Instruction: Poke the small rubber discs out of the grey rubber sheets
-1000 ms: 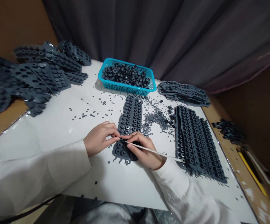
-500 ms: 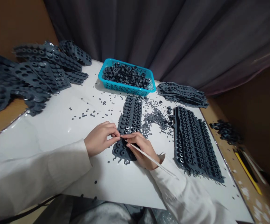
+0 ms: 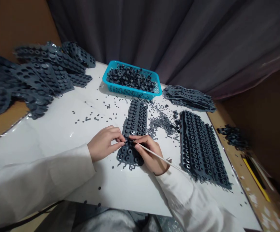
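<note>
A dark grey rubber sheet [image 3: 137, 117] with rows of round, ringed studs lies lengthwise in front of me. Its near end has ragged strands. My left hand [image 3: 107, 142] pinches at the sheet's left side with thumb and forefinger; whatever is between the tips is too small to make out. Close beside it, my right hand [image 3: 152, 155] is closed around a thin white stick [image 3: 165, 160], which slants back over the wrist. The stick's front end points at the studs near my left fingertips. Small dark discs [image 3: 163, 122] are scattered right of the sheet.
A blue basket [image 3: 132, 91] of small dark rubber pieces stands behind the sheet. More studded sheets [image 3: 203, 151] lie at right, with a flat stack [image 3: 189, 98] behind them. A heap of sheets [image 3: 45, 71] fills the left. A yellow-edged tool [image 3: 256, 178] lies far right.
My right hand's fingertips have drawn slightly right, away from my left fingertips, and the stick now lies at a flatter slant. My left hand stays nearly in place.
</note>
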`<state>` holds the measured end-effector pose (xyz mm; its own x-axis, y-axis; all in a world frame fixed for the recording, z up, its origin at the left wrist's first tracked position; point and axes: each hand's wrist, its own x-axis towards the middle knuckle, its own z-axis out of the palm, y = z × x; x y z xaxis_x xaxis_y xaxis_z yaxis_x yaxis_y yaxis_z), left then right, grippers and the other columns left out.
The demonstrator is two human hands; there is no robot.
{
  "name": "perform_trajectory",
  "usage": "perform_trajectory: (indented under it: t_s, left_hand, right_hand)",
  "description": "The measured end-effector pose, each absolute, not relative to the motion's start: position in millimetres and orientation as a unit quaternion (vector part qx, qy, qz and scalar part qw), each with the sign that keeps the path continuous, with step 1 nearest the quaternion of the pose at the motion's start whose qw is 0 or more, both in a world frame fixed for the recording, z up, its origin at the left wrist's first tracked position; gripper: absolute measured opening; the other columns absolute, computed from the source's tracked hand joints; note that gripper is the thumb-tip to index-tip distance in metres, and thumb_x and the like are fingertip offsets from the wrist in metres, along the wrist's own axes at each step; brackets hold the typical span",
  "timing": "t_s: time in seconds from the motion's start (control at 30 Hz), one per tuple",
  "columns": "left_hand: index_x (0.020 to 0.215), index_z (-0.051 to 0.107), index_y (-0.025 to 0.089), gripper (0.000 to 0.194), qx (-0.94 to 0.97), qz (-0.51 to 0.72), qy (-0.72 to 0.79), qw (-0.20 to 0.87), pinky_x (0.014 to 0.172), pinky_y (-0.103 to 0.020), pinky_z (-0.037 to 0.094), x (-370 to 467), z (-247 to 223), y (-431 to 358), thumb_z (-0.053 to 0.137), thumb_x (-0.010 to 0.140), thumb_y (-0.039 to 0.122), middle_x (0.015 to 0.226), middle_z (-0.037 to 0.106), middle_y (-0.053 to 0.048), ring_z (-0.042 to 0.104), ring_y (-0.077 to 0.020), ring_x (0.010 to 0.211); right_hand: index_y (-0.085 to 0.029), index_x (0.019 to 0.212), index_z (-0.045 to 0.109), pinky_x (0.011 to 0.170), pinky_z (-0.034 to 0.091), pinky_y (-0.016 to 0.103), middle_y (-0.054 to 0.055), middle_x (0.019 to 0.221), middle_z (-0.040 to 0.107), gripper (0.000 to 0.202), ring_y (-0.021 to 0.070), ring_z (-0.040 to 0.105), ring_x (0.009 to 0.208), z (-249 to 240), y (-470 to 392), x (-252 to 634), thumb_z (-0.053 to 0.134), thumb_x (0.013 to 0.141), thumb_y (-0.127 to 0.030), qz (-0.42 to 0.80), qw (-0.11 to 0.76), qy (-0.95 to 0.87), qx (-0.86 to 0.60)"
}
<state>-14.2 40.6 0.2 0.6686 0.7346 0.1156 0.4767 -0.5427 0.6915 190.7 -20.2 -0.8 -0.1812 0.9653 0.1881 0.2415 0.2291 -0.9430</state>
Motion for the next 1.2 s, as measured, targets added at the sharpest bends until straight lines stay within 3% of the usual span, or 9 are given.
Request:
perform_trajectory:
  t_s: [0.17, 0.33, 0.67, 0.93, 1.2]
  left_hand:
    - [0.087, 0.061, 0.019, 0.010, 0.853, 0.223, 0.341, 0.326, 0.075, -0.028, 0.040, -16, 5, 39, 0.054, 0.080, 0.019, 0.079, 0.056, -0.001, 0.051, -0.0166, 0.080]
    - [0.076, 0.059, 0.019, 0.008, 0.854, 0.236, 0.327, 0.328, 0.070, -0.026, 0.040, -17, 8, 37, 0.057, 0.070, 0.015, 0.074, 0.053, 0.000, 0.050, -0.0149, 0.075]
    - [0.074, 0.067, 0.020, 0.006, 0.876, 0.212, 0.308, 0.306, 0.071, -0.027, 0.038, -19, 0, 39, 0.066, 0.069, 0.025, 0.071, 0.059, 0.000, 0.051, -0.0141, 0.070]
    - [0.078, 0.071, 0.021, 0.011, 0.879, 0.213, 0.295, 0.309, 0.069, -0.027, 0.039, -20, 0, 40, 0.063, 0.077, 0.028, 0.069, 0.060, -0.001, 0.051, -0.0143, 0.070]
    - [0.074, 0.069, 0.020, 0.011, 0.877, 0.206, 0.303, 0.310, 0.070, -0.027, 0.038, -18, 0, 40, 0.062, 0.078, 0.027, 0.069, 0.060, -0.001, 0.051, -0.0139, 0.069]
  right_hand:
    - [-0.021, 0.087, 0.056, 0.085, 0.051, 0.035, 0.009, 0.113, 0.065, 0.004, 0.0189, 0.063, 0.103, -2, -20, 191, 0.057, 0.087, -0.025, 0.442, 0.491, -0.597, -0.455]
    - [-0.021, 0.086, 0.057, 0.086, 0.051, 0.036, 0.009, 0.111, 0.065, 0.003, 0.0192, 0.063, 0.102, -3, -23, 193, 0.059, 0.086, -0.023, 0.439, 0.527, -0.577, -0.444]
    - [-0.020, 0.082, 0.060, 0.080, 0.049, 0.037, 0.008, 0.091, 0.071, 0.002, 0.0197, 0.064, 0.088, 8, -29, 189, 0.060, 0.083, -0.019, 0.370, 0.451, -0.689, -0.431]
    - [-0.022, 0.085, 0.059, 0.083, 0.048, 0.039, 0.008, 0.103, 0.070, 0.005, 0.0205, 0.057, 0.095, 4, -31, 190, 0.060, 0.083, -0.018, 0.376, 0.400, -0.725, -0.416]
    - [-0.022, 0.083, 0.060, 0.080, 0.048, 0.035, 0.007, 0.097, 0.072, 0.001, 0.0190, 0.057, 0.092, 8, -29, 188, 0.060, 0.084, -0.022, 0.376, 0.404, -0.719, -0.423]
